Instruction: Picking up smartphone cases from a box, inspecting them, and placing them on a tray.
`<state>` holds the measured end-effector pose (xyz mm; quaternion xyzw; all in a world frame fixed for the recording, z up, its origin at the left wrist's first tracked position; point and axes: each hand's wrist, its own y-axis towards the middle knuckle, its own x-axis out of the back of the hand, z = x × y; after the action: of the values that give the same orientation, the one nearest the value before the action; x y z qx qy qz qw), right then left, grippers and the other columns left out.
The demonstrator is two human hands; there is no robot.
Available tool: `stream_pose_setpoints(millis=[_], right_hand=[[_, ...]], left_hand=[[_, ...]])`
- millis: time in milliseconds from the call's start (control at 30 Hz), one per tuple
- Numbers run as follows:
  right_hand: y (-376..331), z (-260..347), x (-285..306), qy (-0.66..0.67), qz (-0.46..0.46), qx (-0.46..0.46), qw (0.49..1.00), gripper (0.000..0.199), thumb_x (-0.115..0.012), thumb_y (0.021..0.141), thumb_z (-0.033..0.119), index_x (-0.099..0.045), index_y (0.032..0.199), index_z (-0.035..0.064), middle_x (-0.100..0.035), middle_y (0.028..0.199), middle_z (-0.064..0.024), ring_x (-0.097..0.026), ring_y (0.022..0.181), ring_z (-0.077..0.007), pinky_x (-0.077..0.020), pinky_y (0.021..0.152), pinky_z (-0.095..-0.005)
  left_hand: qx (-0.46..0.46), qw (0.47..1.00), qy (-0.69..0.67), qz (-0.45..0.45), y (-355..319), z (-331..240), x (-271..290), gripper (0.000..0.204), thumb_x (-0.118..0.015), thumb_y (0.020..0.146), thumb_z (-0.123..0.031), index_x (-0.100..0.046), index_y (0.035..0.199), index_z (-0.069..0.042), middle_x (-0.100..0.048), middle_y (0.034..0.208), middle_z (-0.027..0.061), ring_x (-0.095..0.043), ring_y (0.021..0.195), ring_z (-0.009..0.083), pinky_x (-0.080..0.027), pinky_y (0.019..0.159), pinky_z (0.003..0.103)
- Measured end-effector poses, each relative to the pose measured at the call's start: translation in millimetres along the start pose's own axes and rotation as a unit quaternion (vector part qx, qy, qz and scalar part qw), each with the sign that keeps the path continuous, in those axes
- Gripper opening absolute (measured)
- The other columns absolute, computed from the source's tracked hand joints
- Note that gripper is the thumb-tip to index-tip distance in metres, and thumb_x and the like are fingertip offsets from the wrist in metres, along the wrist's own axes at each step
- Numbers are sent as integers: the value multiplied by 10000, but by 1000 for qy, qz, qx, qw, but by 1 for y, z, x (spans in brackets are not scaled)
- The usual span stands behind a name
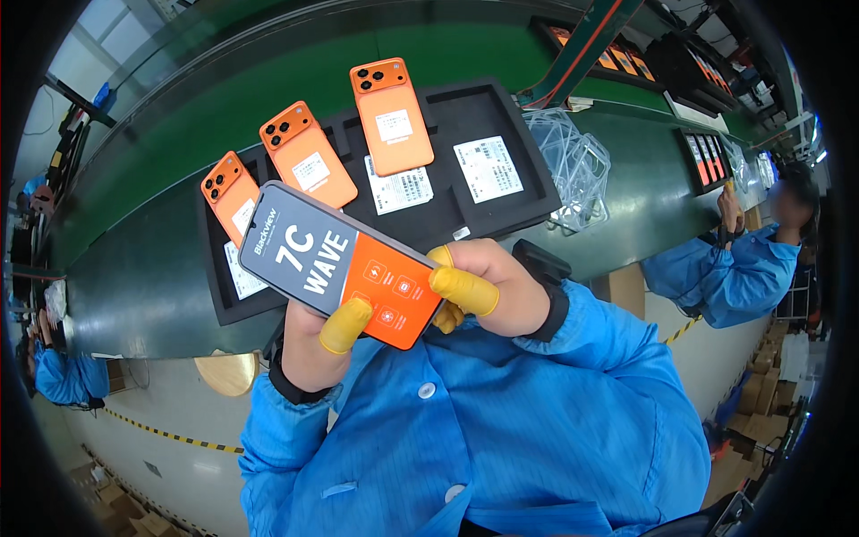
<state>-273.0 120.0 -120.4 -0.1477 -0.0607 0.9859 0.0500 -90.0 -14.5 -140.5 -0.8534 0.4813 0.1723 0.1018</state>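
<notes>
Both hands hold one phone (335, 261) face up, its screen covered by a grey and orange film. My left hand (313, 345) grips its lower edge with a yellow finger cot on the thumb. My right hand (488, 286) pinches its right end, also in yellow finger cots. Beyond the phone lies a black foam tray (501, 121) on the green conveyor belt (206, 116). Three orange phones (391, 116) rest back up in the tray, each bearing a white label.
White label sheets lie in the tray's right slots (488, 167). Clear plastic bags (577, 166) sit right of the tray. More black trays with phones (702, 157) lie further along the belt. A person in a blue coat (734, 268) works at the right; another blue sleeve (63, 376) is at the left.
</notes>
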Motion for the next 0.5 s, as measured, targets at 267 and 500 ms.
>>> stream_pose_setpoints(millis=[267,500], right_hand=[[0,-1,3,21,18,30,999,312,-529,995,333,-619,971,34,-638,789,-25,-605,645,-72,-471,558,-220],[2,-9,4,18,17,33,999,313,-511,1005,326,-623,976,36,-611,732,-22,-595,616,-83,-463,547,-226]], left_hand=[[-10,1000,17,-3,-1,4,-4,398,-649,920,-239,-555,1190,38,-617,1126,99,-594,1003,160,-476,878,316],[27,999,-39,-14,-2,5,-3,410,-638,901,-189,-519,1235,17,-608,1148,104,-602,1032,186,-478,910,340]])
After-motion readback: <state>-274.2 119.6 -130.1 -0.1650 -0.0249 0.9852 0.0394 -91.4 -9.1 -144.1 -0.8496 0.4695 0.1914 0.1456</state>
